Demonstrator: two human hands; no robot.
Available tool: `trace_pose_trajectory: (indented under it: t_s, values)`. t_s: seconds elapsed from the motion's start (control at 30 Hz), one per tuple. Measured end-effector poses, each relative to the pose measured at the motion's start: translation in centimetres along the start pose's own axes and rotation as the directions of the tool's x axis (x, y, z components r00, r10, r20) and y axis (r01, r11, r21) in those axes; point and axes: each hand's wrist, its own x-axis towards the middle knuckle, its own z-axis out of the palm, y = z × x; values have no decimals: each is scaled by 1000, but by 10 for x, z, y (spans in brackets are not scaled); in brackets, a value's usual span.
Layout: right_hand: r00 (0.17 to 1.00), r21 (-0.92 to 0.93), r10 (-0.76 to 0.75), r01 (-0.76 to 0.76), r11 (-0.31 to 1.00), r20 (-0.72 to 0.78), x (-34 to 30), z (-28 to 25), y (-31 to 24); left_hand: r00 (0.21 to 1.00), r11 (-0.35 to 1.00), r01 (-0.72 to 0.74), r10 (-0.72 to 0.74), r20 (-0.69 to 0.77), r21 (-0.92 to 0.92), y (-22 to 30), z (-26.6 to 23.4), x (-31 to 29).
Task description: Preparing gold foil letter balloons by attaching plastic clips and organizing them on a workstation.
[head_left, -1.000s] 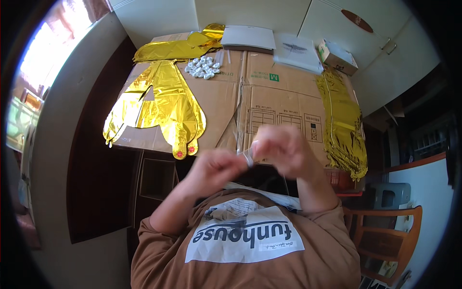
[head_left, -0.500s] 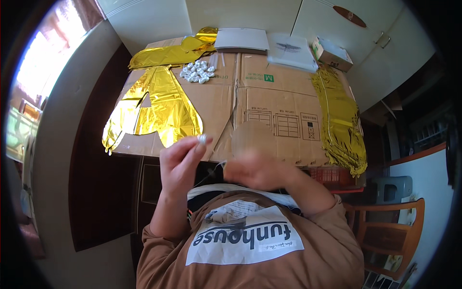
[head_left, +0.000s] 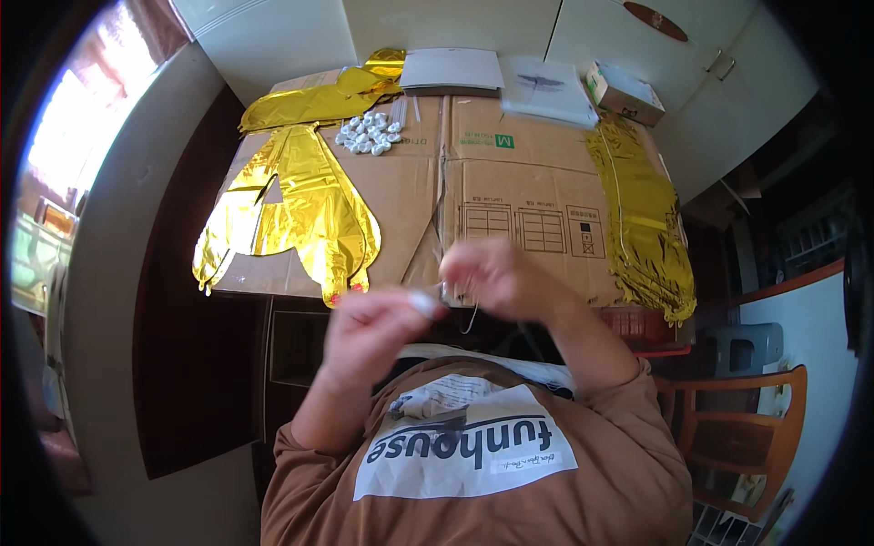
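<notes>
Above the near edge of a cardboard-covered table, two hands meet around a small white piece.

Left hand is curled, its fingertips pinching the small white piece, which looks smooth and rounded; right hand is blurred, fingers bent close to the same piece, and whether it grips the piece or the thin pale string hanging below cannot be told. Flattened brown cardboard, matte and creased, covers the table. On it lie crinkled, shiny gold foil balloons: a broad flat one at left, a long folded one at right. A loose heap of small white pieces sits near the far edge, beside a flat grey pad, a white sheet and a small cardboard box, its contents hidden.
</notes>
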Motion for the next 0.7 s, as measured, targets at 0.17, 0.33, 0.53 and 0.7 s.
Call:
trace_pose_trajectory:
  t_s: [0.17, 0.33, 0.53, 0.7]
  values:
    - [956, -18, -281, 281, 960, -87, 2, 3, -22, 962, 830, 163, -14, -272, 534, -22, -30, 0]
    - [978, -160, -136, 162, 974, 161, -6, 12, 4, 981, 995, 100, -101, -165, -16, 5, -20, -4]
    - [999, -32, -38, 39, 999, 13, 2, -1, 0, 991, 887, 75, -119, 69, 456, 2, 1, -8]
    - [989, 68, -123, 128, 989, -77, -2, 5, -15, 992, 695, 42, 56, -112, 718, -12, -12, 3]
